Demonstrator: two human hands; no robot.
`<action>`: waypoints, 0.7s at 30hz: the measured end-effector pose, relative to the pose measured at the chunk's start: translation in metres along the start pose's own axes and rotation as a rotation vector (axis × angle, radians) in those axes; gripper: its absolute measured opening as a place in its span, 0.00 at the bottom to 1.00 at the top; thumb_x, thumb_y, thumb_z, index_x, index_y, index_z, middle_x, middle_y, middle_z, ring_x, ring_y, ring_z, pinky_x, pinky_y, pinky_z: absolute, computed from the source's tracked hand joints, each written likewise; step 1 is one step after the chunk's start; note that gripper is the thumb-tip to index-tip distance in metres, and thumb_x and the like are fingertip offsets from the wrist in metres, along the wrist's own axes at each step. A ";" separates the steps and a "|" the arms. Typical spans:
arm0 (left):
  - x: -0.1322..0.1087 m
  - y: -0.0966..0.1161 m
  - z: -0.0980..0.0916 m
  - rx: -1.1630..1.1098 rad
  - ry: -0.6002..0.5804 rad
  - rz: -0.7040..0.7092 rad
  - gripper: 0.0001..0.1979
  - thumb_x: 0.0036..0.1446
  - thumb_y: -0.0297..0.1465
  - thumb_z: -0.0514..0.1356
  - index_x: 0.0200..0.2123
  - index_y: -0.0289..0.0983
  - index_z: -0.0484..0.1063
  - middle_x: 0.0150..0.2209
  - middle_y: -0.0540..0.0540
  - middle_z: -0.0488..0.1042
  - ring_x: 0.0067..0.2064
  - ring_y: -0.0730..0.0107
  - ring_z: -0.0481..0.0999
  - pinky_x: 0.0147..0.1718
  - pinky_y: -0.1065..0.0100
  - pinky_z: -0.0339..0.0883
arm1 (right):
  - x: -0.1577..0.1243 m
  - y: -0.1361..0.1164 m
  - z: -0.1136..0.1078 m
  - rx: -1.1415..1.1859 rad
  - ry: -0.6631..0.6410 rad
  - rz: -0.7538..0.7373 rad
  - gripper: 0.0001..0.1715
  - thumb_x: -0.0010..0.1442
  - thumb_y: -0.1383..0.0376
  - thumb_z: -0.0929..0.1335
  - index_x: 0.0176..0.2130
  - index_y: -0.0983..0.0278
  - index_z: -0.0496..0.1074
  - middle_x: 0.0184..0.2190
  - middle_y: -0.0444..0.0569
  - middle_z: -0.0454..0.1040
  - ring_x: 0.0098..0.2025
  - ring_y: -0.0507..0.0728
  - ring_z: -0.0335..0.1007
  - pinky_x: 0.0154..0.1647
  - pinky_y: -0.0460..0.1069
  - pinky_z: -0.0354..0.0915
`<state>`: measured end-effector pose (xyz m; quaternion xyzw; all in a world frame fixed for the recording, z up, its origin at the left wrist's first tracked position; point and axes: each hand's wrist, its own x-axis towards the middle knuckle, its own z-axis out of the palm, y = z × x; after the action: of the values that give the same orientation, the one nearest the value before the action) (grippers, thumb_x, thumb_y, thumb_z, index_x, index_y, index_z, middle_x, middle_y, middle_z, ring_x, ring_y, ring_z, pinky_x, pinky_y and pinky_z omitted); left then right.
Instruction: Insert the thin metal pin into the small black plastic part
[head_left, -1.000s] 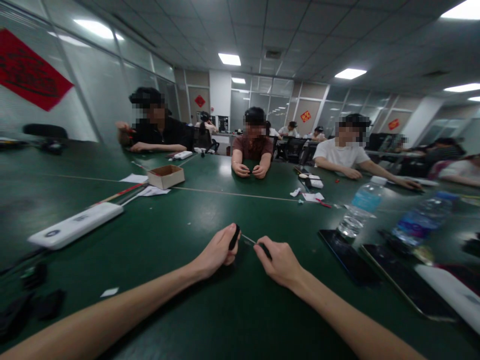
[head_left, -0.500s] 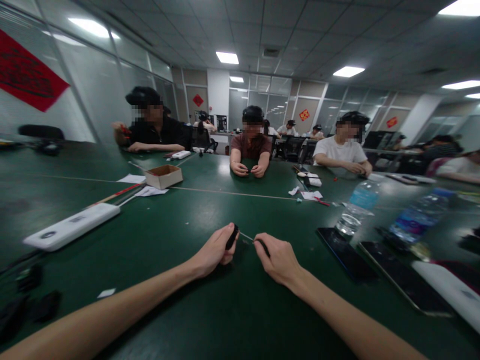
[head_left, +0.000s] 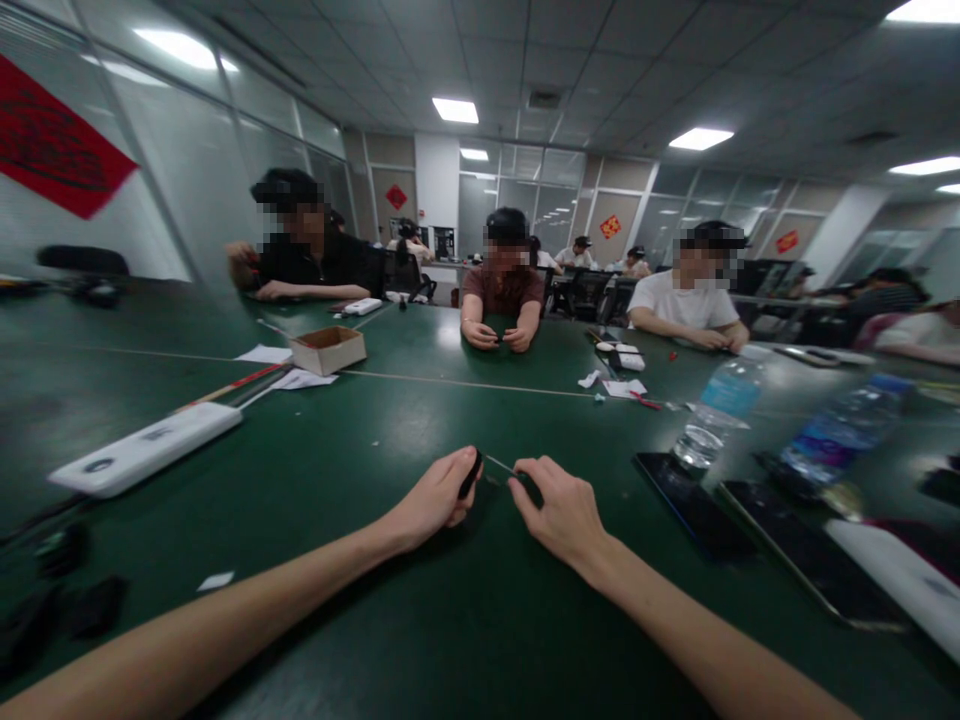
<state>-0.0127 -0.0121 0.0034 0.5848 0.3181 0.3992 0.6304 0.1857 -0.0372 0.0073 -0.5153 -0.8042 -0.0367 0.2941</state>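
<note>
The left hand (head_left: 431, 500) is clamped on a small black grip (head_left: 470, 474). A thin metal wire (head_left: 500, 465) runs from it toward 4 o'clock into the right hand (head_left: 559, 510), which is closed on its end.

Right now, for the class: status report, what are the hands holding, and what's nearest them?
Left hand gripping small black piece. Right hand pinching thin metal wire that runs from it. Black phone to the right, not touching.

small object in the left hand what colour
The small object in the left hand is black, seen best in the head view.
</note>
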 end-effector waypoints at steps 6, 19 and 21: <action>0.001 0.000 0.001 0.046 0.034 -0.016 0.19 0.61 0.46 0.44 0.30 0.38 0.59 0.17 0.57 0.54 0.15 0.80 0.49 0.13 0.78 0.45 | -0.001 -0.002 -0.003 -0.050 0.022 -0.006 0.14 0.65 0.59 0.58 0.44 0.61 0.68 0.33 0.47 0.70 0.30 0.52 0.66 0.30 0.45 0.57; 0.002 0.000 0.001 0.027 0.027 -0.025 0.19 0.61 0.47 0.45 0.30 0.38 0.60 0.17 0.57 0.54 0.15 0.80 0.49 0.12 0.78 0.45 | -0.002 -0.001 0.001 -0.073 0.023 -0.019 0.16 0.67 0.58 0.57 0.41 0.61 0.70 0.31 0.47 0.71 0.31 0.53 0.67 0.30 0.46 0.54; 0.002 -0.001 0.000 0.042 0.038 -0.027 0.19 0.61 0.47 0.44 0.31 0.38 0.60 0.17 0.58 0.54 0.15 0.80 0.50 0.12 0.78 0.46 | -0.002 -0.001 0.001 -0.087 0.023 -0.025 0.17 0.67 0.58 0.58 0.41 0.61 0.71 0.30 0.48 0.71 0.32 0.53 0.67 0.30 0.46 0.54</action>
<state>-0.0111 -0.0102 0.0029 0.5861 0.3461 0.3949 0.6170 0.1850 -0.0390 0.0063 -0.5172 -0.8046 -0.0813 0.2802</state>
